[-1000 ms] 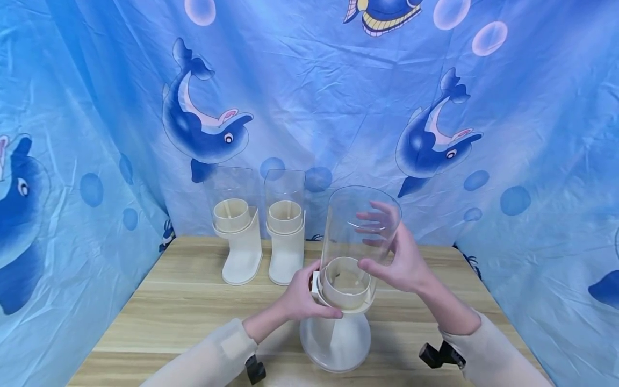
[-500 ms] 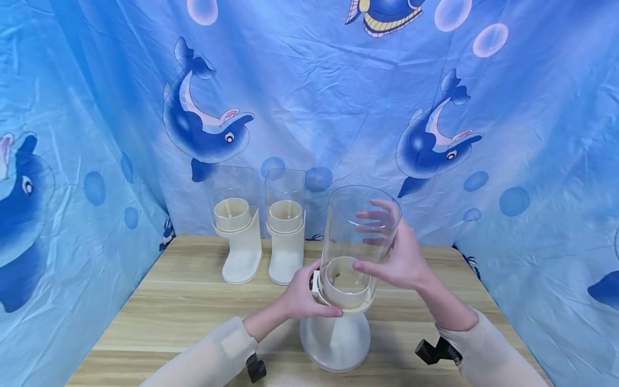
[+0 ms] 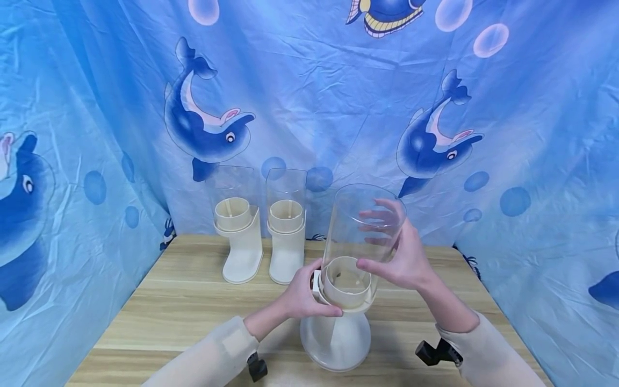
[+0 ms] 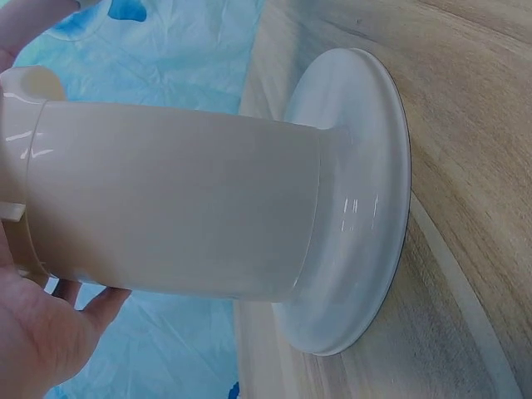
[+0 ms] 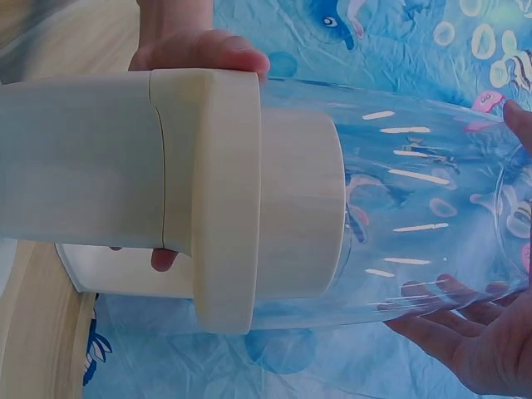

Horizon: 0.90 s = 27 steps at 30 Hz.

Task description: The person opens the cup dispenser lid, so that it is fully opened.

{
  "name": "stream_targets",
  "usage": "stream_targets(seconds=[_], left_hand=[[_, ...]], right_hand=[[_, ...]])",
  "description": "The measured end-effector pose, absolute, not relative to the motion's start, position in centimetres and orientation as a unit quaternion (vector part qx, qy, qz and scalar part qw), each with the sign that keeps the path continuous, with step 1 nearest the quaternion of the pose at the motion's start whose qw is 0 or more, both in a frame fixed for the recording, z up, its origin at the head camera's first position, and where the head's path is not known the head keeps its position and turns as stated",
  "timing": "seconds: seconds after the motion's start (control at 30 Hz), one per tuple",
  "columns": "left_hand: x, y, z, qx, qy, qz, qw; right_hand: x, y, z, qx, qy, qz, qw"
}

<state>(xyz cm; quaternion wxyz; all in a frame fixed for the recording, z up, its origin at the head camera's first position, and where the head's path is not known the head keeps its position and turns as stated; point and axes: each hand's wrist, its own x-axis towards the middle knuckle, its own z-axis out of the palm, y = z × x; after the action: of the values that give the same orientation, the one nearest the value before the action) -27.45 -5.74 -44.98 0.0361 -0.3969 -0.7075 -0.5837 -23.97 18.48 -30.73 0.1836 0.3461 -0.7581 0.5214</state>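
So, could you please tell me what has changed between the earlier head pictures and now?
Very little: the top of the clear tube has tipped slightly to the right, with the right hand on it. Nothing was newly grasped or let go. The left hand stayed around the upper part of the stand, whose base stayed put, as did the two dispensers behind.

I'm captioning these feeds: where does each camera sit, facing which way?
Head: on the head, facing forward-down at the table; left hand and right hand show.
Left wrist: worn there, facing a white stand; left hand and part of the other arm show.
Right wrist: worn there, facing stand and clear cylinder; both hands show.
Shared by both wrist views: stand, left hand.
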Motion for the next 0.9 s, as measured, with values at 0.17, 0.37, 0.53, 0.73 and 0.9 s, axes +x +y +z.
stream_targets(seconds=[0.17,0.37,0.53,0.73,0.9], left_hand=[[-27.4,-5.7,-45.0,-0.396,-0.705,-0.587,0.034],[-27.3,-5.6,-45.2,-0.396,-0.703,-0.590,0.034],[-27.3,-5.7,-45.1,-0.392,-0.705,-0.589,0.040],[-27.2,-5.7,-45.0,-0.393,-0.706,-0.588,0.034],[-27.2,-5.7,-44.8,-0.401,-0.701,-0.589,0.038]], right_hand=[[-23.8,18.5,-30.9,0.354,-0.757,0.514,0.194],[-24.0,18.6,-30.8,0.359,-0.763,0.497,0.203],[-24.7,18.6,-30.5,0.347,-0.767,0.503,0.197],[-24.8,18.7,-30.5,0.338,-0.767,0.511,0.190],[-24.1,18.6,-30.3,0.343,-0.770,0.499,0.202]])
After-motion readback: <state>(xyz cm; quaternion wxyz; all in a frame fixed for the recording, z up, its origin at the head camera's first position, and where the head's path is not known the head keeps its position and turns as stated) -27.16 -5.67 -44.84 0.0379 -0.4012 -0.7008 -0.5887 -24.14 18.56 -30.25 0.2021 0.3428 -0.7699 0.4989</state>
